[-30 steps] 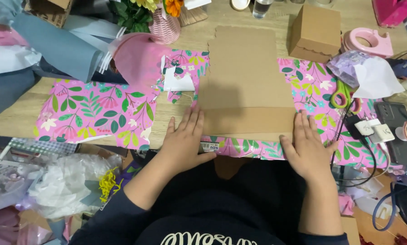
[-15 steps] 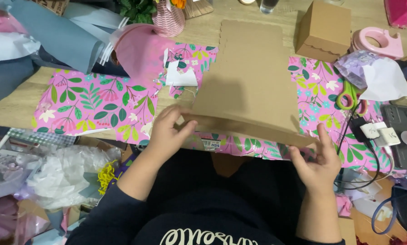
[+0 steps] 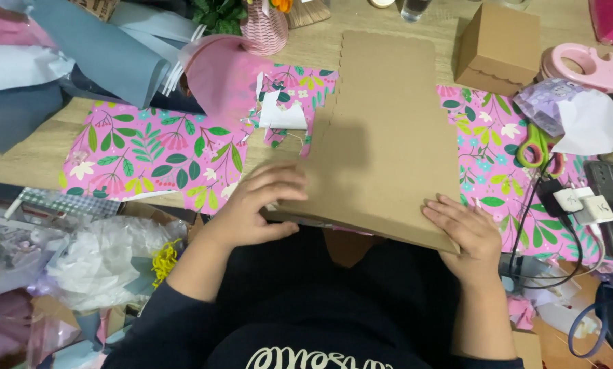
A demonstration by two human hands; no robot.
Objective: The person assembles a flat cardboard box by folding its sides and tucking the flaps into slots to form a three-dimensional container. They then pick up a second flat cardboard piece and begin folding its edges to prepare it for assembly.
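Observation:
A flat brown cardboard box blank with a scalloped far edge is lifted at its near edge over the pink floral wrapping paper on the wooden table. My left hand grips the blank's near left corner, fingers on top. At the near right corner my right hand holds the edge, fingers curled over it. The blank tilts up toward me and hides the middle of the paper.
A folded brown box and a pink tape dispenser sit at the far right. Green-handled scissors, chargers with cables and a phone lie right. A pink vase, rolled paper sheets and crumpled tissue are left.
Both hands went from lying flat on the blank's near edge to gripping its corners, and the near edge has risen off the table toward me.

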